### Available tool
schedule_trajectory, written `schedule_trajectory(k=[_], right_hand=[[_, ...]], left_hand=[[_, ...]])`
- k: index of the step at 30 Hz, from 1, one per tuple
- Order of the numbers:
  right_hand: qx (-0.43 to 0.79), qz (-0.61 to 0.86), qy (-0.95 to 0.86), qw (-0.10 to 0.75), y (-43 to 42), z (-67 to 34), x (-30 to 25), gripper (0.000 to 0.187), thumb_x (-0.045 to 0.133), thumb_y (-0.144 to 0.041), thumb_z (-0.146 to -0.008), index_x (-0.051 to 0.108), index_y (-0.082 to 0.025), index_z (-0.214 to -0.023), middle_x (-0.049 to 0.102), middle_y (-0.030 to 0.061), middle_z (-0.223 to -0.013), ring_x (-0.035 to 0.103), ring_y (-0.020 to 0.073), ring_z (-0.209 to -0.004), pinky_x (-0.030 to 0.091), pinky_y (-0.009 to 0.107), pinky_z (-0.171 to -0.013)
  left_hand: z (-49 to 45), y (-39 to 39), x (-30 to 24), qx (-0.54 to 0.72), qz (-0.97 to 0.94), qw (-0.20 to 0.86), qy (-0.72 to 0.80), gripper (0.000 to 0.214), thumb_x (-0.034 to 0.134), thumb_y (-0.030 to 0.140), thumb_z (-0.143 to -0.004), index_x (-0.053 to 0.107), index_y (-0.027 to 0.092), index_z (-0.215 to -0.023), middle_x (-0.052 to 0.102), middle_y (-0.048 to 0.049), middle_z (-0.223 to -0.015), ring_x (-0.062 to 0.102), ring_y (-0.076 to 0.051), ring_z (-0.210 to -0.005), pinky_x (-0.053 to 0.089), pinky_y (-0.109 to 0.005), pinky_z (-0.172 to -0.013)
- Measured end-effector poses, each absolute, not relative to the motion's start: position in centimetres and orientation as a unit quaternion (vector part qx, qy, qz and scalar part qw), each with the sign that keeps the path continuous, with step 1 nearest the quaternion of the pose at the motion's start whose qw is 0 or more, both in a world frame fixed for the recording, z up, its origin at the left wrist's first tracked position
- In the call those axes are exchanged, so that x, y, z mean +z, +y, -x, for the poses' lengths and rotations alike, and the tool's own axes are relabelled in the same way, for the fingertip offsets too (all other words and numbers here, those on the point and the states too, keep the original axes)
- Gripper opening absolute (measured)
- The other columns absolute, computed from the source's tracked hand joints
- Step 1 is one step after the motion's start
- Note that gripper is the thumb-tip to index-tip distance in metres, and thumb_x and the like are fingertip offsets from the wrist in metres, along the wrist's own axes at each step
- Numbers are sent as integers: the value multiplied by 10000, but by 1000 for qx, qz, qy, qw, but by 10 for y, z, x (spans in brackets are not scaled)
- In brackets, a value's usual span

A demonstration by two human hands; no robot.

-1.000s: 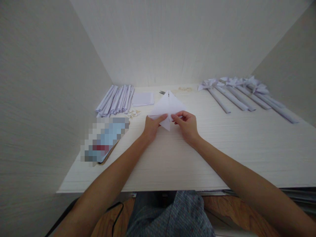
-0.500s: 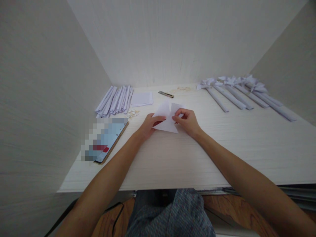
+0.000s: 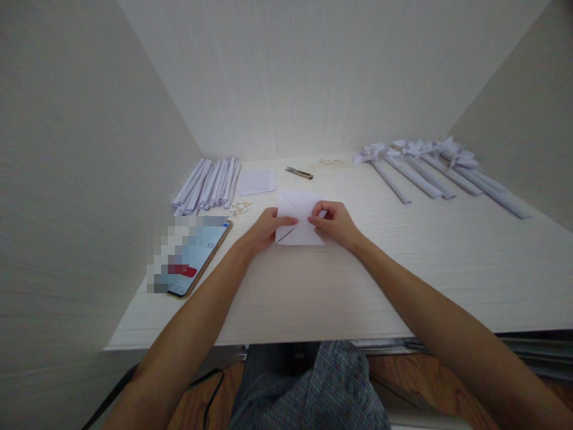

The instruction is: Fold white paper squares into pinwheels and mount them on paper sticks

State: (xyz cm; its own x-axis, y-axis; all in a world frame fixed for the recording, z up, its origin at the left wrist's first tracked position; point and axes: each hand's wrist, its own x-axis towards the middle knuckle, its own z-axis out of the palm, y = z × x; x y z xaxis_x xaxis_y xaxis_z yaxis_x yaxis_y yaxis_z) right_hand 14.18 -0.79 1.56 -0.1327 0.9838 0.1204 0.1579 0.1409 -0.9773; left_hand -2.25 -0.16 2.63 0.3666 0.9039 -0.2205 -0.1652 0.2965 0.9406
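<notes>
Pale walls (image 3: 286, 77) close around us on three sides, and between them we have a pale surface (image 3: 286, 298). Pinwheels (image 3: 430, 177) with rolled sticks lie side by side at its far right; bundled rolls (image 3: 208, 185) lie at the far left, with our phone (image 3: 203, 251), partly blurred, nearer us. Our left hand (image 3: 264, 230) and right hand (image 3: 338, 224) hold a folded paper (image 3: 301, 206) between them, in front of us. Our left thumb presses on its face, left of the middle, other fingers hidden behind its edge. Our right thumb and forefinger pinch it right of the middle, just beside that thumb but apart. Below our left thumb, a fold slants to the near left corner. Beyond are sheets (image 3: 256, 182), snips (image 3: 299, 173) and small bits (image 3: 239, 209).
</notes>
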Motion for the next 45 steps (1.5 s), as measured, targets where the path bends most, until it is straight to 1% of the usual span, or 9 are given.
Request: schedule_trajectory(k=[8,14,23,26,32,38,45], right_hand=[[447,473,-614,447,-8,-143,13,183,602,-286,-571,466,-168,-537,446,-64,-403,364,43,-356,226,168,-353],[446,479,-608,451,-8,-142,14,179,600,-280,-567,464,-170,-533,445,-66,-409,377,48,-359,249,173,-361],[441,476,-610,454,-10,-141,16,161,583,-262,-580,458,-174,-529,414,-79,-390,340,40,-342,228,175,-358],[438,481,-611,451,-10,-141,17,155,581,-254,-576,460,-171,-526,423,-75,-396,347,40,-348,235,174,-361],[434,490,-614,442,-8,-141,17,141,575,-242,-570,465,-167,-522,437,-69,-401,357,43,-356,234,174,-361],[435,484,-614,448,-7,-141,16,136,575,-234,-571,464,-169,-526,442,-68,-407,362,42,-354,234,175,-359],[431,480,-619,448,-7,-141,13,149,578,-238,-594,458,-172,-536,430,-69,-413,354,42,-358,230,178,-357]], left_hand=[[18,-4,23,395,-485,640,445,273,752,213,-438,659,115,-675,678,-85,-655,615,-198,-596,490,-337,-596],[17,-4,22,392,-497,624,459,278,745,223,-459,661,106,-697,679,-97,-698,618,-213,-634,484,-370,-653],[17,-3,18,397,-498,618,462,260,730,235,-483,665,113,-703,682,-88,-687,612,-195,-609,479,-331,-614],[17,-3,19,398,-494,617,466,265,727,231,-483,659,104,-705,679,-87,-683,611,-193,-613,473,-326,-616],[14,-4,20,411,-484,602,484,272,706,204,-485,639,103,-729,667,-61,-660,604,-183,-604,473,-329,-617],[12,-4,19,413,-482,589,500,280,707,209,-468,639,103,-718,658,-60,-638,596,-185,-577,478,-348,-624],[12,-3,16,426,-483,576,503,286,711,235,-464,649,100,-709,656,-66,-642,604,-205,-616,473,-357,-637]])
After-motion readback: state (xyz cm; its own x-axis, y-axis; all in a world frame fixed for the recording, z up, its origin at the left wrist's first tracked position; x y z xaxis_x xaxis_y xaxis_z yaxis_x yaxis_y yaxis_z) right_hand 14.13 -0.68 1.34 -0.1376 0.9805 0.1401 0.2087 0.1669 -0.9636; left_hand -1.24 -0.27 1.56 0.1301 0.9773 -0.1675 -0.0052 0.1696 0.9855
